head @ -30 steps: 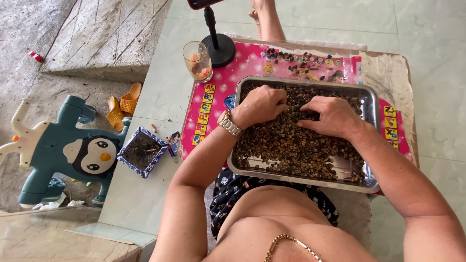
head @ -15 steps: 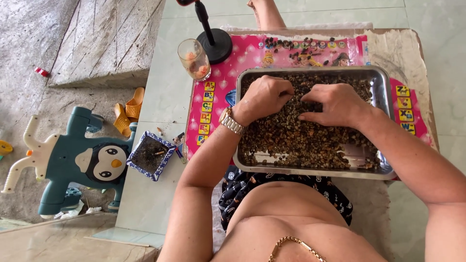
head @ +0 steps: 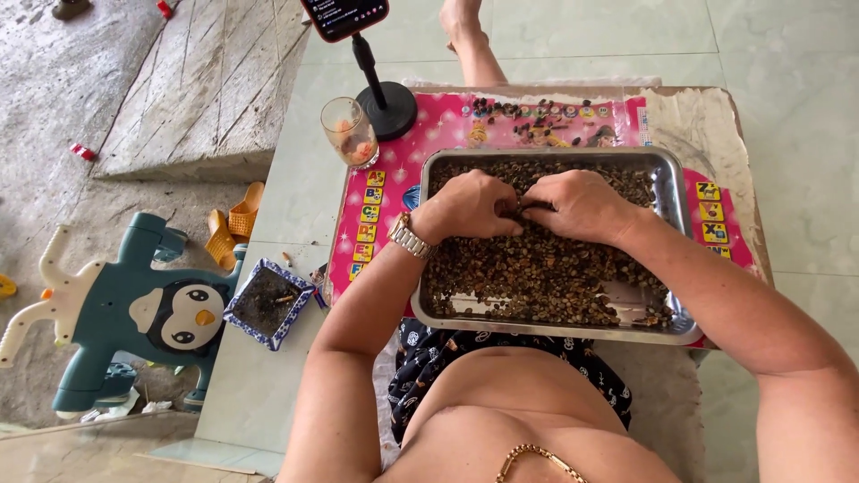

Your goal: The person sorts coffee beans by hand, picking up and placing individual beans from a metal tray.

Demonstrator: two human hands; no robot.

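Both hands meet over one steel tray point(head: 676, 324) heaped with small brown beans point(head: 546, 268) beneath the fingers. The left hand point(head: 467, 207) curls nearly closed; the right hand point(head: 580, 206) pinches something dark, probably to sort it. Beyond the fingers lie loose beans point(head: 523, 112), one glass point(head: 347, 131) and one phone stand point(head: 386, 107).

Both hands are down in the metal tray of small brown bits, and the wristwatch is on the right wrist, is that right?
Not quite: the head view shows the wristwatch on the left wrist. Both the left hand and right hand are in the metal tray of small brown bits.
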